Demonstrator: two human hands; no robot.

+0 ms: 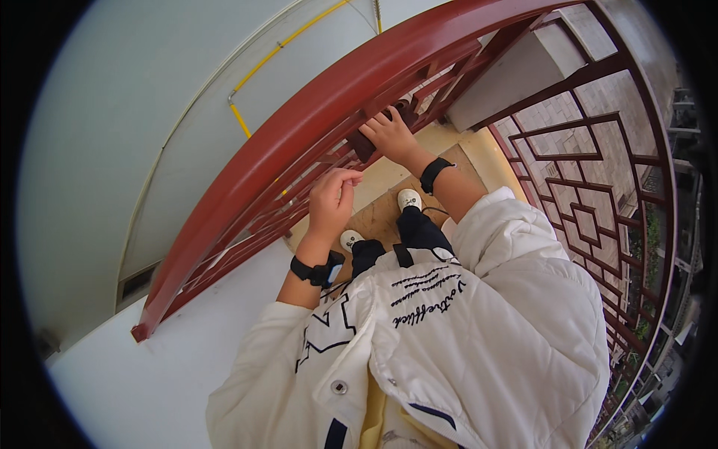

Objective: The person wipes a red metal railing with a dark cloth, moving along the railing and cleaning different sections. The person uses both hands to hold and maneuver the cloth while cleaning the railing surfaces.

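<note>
My right hand (390,138) is at the dark red railing (299,112), its fingers bent over a dark maroon cloth (362,146). The cloth lies against the railing's inner bars and shows on both sides of the hand. Part of it is hidden under my fingers. Lower and to the left, my left hand (333,199) is raised beside the same bars. Its fingers are loosely bent toward the right with the thumb apart, and nothing shows in them. Each wrist wears a black band; the left one carries a small device (327,269).
My white shoes (410,199) stand on a brown board (381,217) below. A second dark red lattice railing (591,224) rises on the right, with paving and plants beyond it. Past the curved handrail is a pale wall with a yellow pipe (258,71).
</note>
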